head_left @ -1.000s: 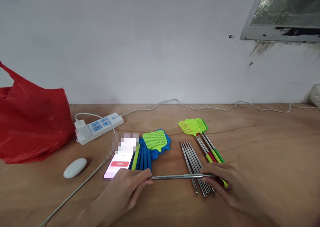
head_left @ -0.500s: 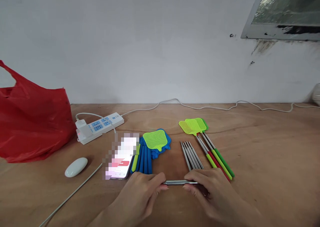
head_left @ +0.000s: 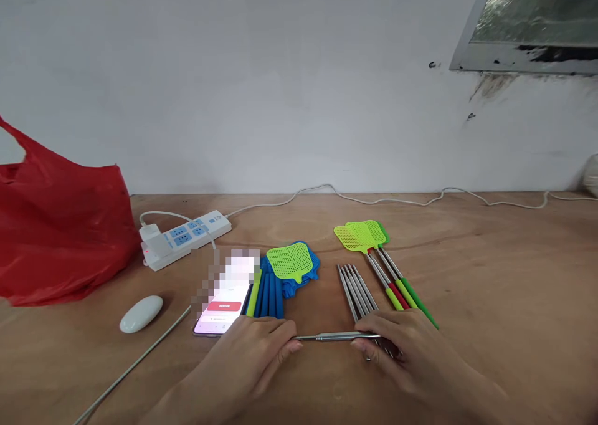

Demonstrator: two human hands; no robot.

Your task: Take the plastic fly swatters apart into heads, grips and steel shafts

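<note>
A telescopic metal rod point(head_left: 336, 336) lies level between my hands, a thinner section showing at its left end. My left hand point(head_left: 252, 356) pinches the thin end between thumb and fingers. Closed round the thicker end is my right hand point(head_left: 406, 353), which hides the rod's tip. Just beyond it several more metal rods point(head_left: 359, 293) lie side by side. Fly swatters point(head_left: 392, 274) with green-yellow heads, metal shafts and coloured grips lie behind my right hand. Beyond my left hand are blue handle grips point(head_left: 270, 295), a yellow-green grip point(head_left: 254, 293) and a pile of swatter heads point(head_left: 290, 263).
A lit phone point(head_left: 227, 303) lies left of the blue grips. Further left are a white mouse-shaped object point(head_left: 141, 314), a power strip point(head_left: 187, 239) and a red plastic bag point(head_left: 65, 232). A white cable point(head_left: 374, 200) runs along the wall.
My hands have moved apart, the left one leftward and the right one rightward. The rod has lengthened, and its thinner section now shows by my left fingers.
</note>
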